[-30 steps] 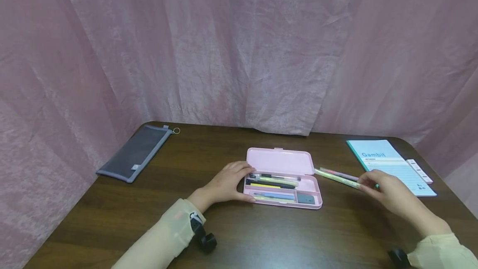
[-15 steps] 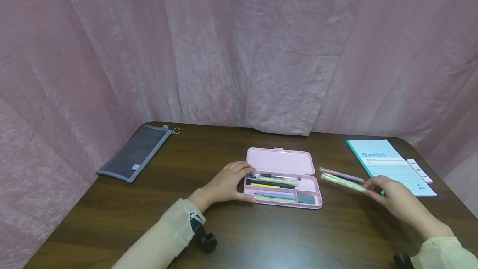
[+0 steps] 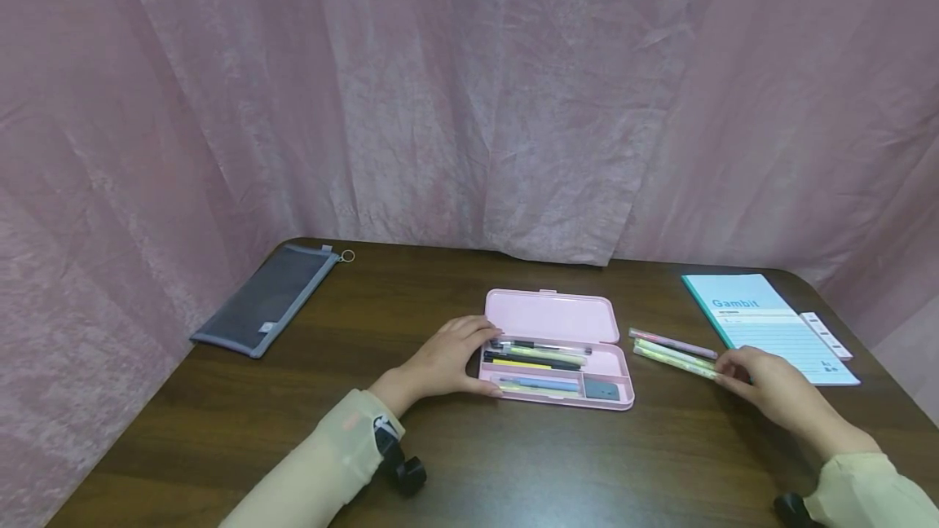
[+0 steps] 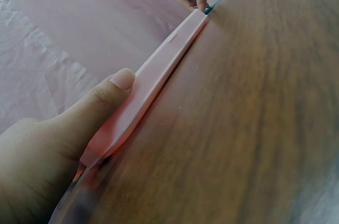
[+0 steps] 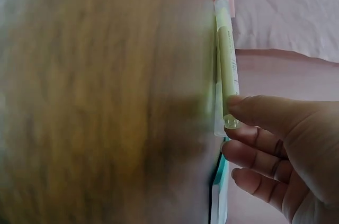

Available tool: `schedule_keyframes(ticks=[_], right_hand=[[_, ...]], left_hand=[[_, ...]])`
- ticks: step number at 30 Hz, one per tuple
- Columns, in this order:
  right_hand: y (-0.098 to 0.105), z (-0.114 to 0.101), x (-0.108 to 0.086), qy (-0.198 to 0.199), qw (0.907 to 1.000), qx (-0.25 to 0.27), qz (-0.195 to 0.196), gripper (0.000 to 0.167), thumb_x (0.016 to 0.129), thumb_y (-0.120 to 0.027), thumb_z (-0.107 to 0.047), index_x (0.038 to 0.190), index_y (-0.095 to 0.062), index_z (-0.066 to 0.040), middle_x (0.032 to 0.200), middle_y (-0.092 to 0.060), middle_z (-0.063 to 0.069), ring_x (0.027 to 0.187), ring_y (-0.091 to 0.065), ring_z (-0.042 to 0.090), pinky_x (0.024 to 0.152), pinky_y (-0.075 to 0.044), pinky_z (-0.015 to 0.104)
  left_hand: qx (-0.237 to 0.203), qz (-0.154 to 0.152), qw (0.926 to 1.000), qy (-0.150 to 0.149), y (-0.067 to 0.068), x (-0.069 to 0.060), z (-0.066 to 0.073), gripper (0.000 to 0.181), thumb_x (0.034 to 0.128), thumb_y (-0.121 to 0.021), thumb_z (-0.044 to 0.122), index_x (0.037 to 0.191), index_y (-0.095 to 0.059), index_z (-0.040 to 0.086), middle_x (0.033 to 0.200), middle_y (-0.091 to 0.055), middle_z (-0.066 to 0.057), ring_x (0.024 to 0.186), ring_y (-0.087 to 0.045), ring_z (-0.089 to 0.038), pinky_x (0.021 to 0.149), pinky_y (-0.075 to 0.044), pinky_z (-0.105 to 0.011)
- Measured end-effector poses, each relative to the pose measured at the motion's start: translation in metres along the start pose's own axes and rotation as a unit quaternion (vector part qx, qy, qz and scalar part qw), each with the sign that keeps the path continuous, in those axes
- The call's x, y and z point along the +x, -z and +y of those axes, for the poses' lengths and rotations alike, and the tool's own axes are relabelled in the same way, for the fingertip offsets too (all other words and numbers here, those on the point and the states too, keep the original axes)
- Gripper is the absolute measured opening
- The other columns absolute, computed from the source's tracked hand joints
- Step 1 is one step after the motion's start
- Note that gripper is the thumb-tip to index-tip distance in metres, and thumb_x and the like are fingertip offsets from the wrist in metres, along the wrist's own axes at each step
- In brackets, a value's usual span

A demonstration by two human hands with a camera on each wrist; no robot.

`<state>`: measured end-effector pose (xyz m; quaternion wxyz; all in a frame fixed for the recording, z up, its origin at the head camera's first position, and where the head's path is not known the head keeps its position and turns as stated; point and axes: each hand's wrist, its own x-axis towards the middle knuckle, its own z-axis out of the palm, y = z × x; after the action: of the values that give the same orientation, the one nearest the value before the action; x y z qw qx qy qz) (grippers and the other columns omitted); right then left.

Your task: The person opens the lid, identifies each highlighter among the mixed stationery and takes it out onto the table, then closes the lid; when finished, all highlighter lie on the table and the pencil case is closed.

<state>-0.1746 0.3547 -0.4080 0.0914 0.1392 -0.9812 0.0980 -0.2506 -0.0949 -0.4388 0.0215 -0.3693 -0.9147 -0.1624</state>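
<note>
While the left hand [image 3: 443, 357] grips the left end of the open pink pencil case [image 3: 552, 316], thumb against its near wall and the other fingers over its far side, the right hand [image 3: 766, 389] has shifted slightly right and nearer over the last second. Its thumb and index finger pinch the right end of the pale yellow-green pen [image 5: 228, 60]. That pen's left tip, which was close to the case a second ago, is now a little apart from it, on the bench [image 3: 440, 463] side.

Just beyond lie a second green pen [image 3: 674, 354] and a pinkish-purple pen [image 3: 671, 341], side by side and roughly parallel. The two green pens, earlier hard to separate, now read as distinct. For the handling, this looks like the group being settled outside the case, right of it; whether the pinch is loosening cannot be told.

Pens and a grey-blue block [image 3: 601, 389] remain inside the case. Farther off, the notebook [image 3: 763, 324] at right and the mesh pouch [image 3: 267, 300] at left appear undisturbed.
</note>
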Motion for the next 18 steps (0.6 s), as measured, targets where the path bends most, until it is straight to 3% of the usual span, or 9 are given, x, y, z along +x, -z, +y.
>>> schedule_keyframes(ticks=[18], right_hand=[[0.0014,0.0007,0.0036,0.0,0.9995,-0.005,-0.03,0.013,0.08,-0.075,-0.013,0.078,-0.062,-0.017,0.071,-0.054,-0.01,0.064,-0.042,-0.002,0.057,-0.04,0.025]], left_hand=[[-0.005,-0.012,0.9999,0.011,0.0022,-0.0006,0.0018,0.088,0.0725,-0.067,0.07,0.143,-0.044,0.022,0.149,-0.044,-0.003,0.141,-0.036,-0.024,0.117,-0.03,-0.046]])
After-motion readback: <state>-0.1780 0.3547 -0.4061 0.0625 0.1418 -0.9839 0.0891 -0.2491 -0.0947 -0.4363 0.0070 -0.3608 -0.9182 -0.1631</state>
